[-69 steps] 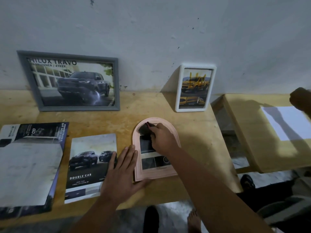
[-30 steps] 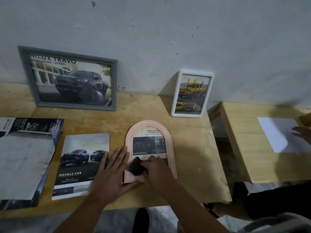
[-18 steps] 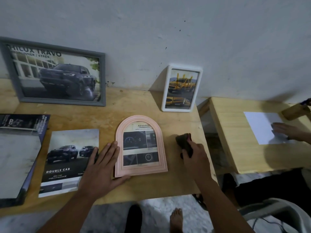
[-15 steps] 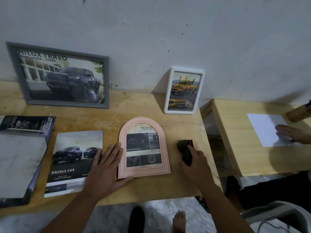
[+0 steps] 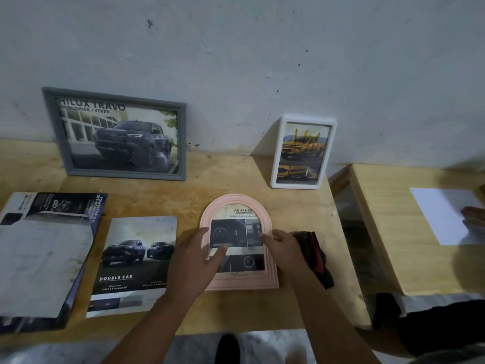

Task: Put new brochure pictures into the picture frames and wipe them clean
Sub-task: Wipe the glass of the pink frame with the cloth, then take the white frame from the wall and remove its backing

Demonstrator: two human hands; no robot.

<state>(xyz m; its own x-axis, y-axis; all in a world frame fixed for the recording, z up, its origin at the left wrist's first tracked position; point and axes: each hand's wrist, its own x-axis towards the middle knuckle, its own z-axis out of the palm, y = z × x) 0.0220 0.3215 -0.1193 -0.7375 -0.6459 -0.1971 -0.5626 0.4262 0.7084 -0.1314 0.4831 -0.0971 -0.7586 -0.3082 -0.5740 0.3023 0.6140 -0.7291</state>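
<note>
A pink arched picture frame [image 5: 237,200] lies flat on the wooden table [image 5: 236,169], with a brochure picture of a dashboard inside it. My left hand [image 5: 196,258] holds its left rim, thumb lying on the glass. My right hand [image 5: 284,249] holds the right rim, thumb also on the glass. A dark cloth with a red edge [image 5: 316,256] lies on the table just right of the frame, beside my right wrist and out of my grip.
A grey frame [image 5: 118,176] and a white frame [image 5: 275,153], both with truck pictures, lean on the wall. A "Double Cab" brochure [image 5: 136,258] and a brochure stack [image 5: 44,258] lie left. Another person's hand [image 5: 475,218] rests on white paper [image 5: 438,214] on a second table [image 5: 380,232].
My right hand wiped down the glass, carried the cloth to the right, set it down and came back to the frame's right rim. My left thumb moved onto the glass.
</note>
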